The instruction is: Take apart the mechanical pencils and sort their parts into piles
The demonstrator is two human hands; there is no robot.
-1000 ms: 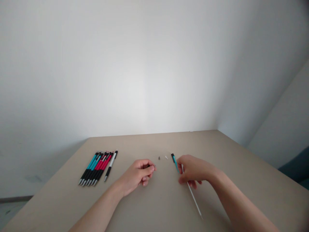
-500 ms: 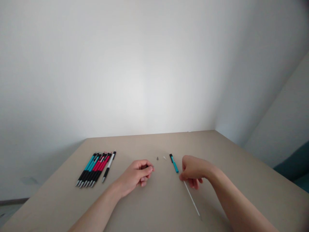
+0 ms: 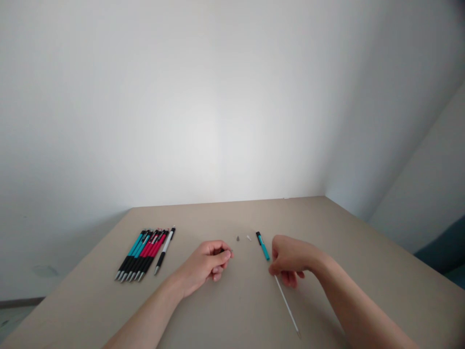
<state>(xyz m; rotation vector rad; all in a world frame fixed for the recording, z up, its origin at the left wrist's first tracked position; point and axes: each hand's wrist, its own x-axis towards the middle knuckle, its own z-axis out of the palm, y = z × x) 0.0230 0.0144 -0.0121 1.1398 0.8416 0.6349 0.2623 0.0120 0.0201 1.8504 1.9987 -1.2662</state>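
My right hand [image 3: 288,259] is closed in a pinch on one end of a thin white pen refill [image 3: 287,305], which slants down toward the front of the table. Just beyond those fingertips lies a short turquoise pen barrel [image 3: 263,247] with a black clip end. My left hand [image 3: 214,264] rests closed near the middle, thumb against the forefinger; a small dark bit shows between them, too hidden to name. Past the left fingertips are a small grey cone-shaped tip [image 3: 238,238] and a small white piece [image 3: 249,238].
On the left, several turquoise pens [image 3: 135,247] and red pens [image 3: 150,248] with black grips lie side by side in a row. A white pen [image 3: 166,247] with a black grip is at the row's right end. Beige tabletop [image 3: 218,315] meets a white wall [image 3: 218,121] behind.
My right hand has shifted slightly left and toward the front with the refill, whose free end now sits a little lower. The left hand keeps its pinch.
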